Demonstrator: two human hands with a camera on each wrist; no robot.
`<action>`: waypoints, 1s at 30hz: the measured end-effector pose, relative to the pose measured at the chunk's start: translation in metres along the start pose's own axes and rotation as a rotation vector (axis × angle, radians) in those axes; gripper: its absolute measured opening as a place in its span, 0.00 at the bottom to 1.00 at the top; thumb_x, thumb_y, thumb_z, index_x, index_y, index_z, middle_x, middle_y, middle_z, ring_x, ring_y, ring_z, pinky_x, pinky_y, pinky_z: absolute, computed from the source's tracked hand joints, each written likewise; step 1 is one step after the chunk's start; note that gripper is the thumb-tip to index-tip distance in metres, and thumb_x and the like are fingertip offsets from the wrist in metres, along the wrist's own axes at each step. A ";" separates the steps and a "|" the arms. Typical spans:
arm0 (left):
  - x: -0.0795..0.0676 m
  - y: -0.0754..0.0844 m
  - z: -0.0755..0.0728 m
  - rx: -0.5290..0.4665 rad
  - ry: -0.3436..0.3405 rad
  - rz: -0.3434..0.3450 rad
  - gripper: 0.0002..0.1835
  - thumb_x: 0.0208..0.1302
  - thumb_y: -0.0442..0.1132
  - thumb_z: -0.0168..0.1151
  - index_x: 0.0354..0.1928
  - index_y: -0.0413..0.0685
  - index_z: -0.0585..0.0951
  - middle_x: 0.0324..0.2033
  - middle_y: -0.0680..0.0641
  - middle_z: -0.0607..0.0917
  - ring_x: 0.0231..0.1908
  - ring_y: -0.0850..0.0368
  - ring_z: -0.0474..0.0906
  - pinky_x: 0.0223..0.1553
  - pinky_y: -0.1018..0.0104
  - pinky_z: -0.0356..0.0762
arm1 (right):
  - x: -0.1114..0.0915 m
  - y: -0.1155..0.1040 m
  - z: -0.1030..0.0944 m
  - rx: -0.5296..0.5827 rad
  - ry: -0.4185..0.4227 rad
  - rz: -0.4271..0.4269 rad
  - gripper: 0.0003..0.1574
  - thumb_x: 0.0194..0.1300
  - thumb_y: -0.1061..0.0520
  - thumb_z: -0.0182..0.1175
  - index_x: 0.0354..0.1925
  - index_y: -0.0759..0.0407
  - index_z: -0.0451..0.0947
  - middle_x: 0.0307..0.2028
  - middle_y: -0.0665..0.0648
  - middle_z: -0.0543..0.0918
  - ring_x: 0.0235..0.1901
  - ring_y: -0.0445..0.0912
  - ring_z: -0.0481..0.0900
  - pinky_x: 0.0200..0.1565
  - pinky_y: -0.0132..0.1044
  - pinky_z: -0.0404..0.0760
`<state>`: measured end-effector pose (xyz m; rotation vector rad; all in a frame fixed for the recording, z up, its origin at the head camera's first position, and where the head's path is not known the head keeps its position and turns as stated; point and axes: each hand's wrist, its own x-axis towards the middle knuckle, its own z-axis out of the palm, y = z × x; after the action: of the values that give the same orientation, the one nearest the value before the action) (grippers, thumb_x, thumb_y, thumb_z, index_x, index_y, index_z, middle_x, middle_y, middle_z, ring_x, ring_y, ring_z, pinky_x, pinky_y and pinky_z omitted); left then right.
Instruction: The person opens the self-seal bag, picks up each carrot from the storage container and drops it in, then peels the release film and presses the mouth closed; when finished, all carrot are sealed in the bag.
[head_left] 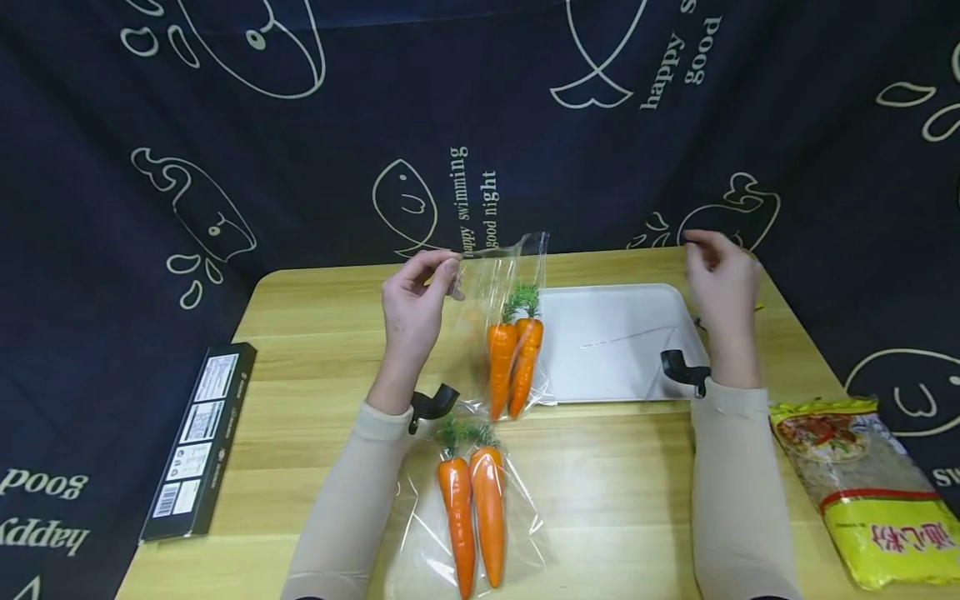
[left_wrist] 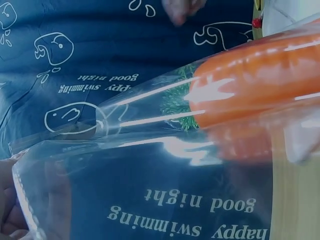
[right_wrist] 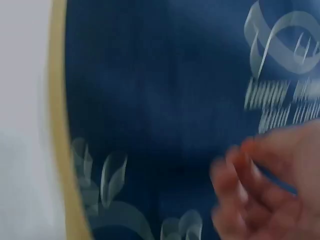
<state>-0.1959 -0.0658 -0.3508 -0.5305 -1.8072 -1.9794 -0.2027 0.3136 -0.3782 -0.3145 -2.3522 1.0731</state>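
My left hand (head_left: 416, 300) pinches the top edge of a clear plastic bag (head_left: 480, 283), which stretches to the right from the fingertips. Two orange carrots (head_left: 513, 362) with green tops stand inside it, beside the tray's left end. In the left wrist view, one carrot (left_wrist: 255, 80) shows large through the shiny film. My right hand (head_left: 723, 271) is raised over the tray's far right corner, apart from the bag, its fingers loosely bent. In the right wrist view that hand (right_wrist: 270, 185) is blurred, and nothing shows held in it. Nearer me lies another clear bag with two carrots (head_left: 471, 517).
A white tray (head_left: 607, 302) lies behind the right forearm, with clear film (head_left: 637, 354) on it. At the right edge rests a yellow food packet (head_left: 862, 492). A long black box (head_left: 198, 442) lies at the left edge. A dark printed curtain (head_left: 337, 133) hangs behind the table.
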 end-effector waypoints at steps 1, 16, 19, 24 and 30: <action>0.000 0.000 0.000 -0.003 -0.003 0.003 0.11 0.66 0.34 0.65 0.43 0.29 0.83 0.31 0.49 0.84 0.29 0.52 0.79 0.31 0.68 0.86 | -0.004 -0.013 0.010 0.110 -0.064 -0.037 0.22 0.75 0.48 0.52 0.60 0.53 0.80 0.45 0.60 0.86 0.39 0.44 0.80 0.40 0.28 0.74; 0.003 0.000 -0.006 -0.035 -0.002 -0.032 0.12 0.67 0.38 0.65 0.46 0.35 0.83 0.31 0.43 0.82 0.31 0.51 0.79 0.32 0.64 0.86 | -0.037 -0.059 0.081 0.757 -0.623 0.107 0.24 0.67 0.51 0.65 0.53 0.66 0.80 0.46 0.58 0.88 0.43 0.46 0.88 0.40 0.38 0.88; 0.007 -0.004 -0.011 -0.007 -0.025 -0.105 0.14 0.69 0.41 0.62 0.51 0.41 0.83 0.35 0.43 0.82 0.35 0.53 0.80 0.36 0.64 0.87 | -0.036 -0.058 0.076 0.737 -0.593 0.075 0.22 0.67 0.51 0.65 0.52 0.67 0.81 0.45 0.59 0.88 0.42 0.47 0.89 0.38 0.37 0.88; 0.010 -0.015 -0.020 0.070 -0.144 -0.242 0.19 0.65 0.36 0.67 0.57 0.42 0.81 0.41 0.44 0.83 0.42 0.56 0.80 0.45 0.69 0.83 | -0.037 -0.060 0.068 0.668 -0.561 0.037 0.20 0.68 0.51 0.65 0.50 0.64 0.82 0.41 0.52 0.89 0.43 0.49 0.88 0.35 0.35 0.88; 0.012 -0.020 -0.027 0.132 -0.147 -0.237 0.11 0.61 0.38 0.72 0.44 0.42 0.87 0.42 0.50 0.87 0.43 0.54 0.83 0.47 0.68 0.82 | -0.042 -0.070 0.057 0.575 -0.535 -0.055 0.20 0.70 0.49 0.62 0.50 0.63 0.81 0.45 0.57 0.89 0.45 0.52 0.87 0.38 0.37 0.88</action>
<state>-0.2171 -0.0917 -0.3641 -0.4473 -2.1626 -1.9965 -0.1989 0.2145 -0.3722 0.2836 -2.3144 1.9177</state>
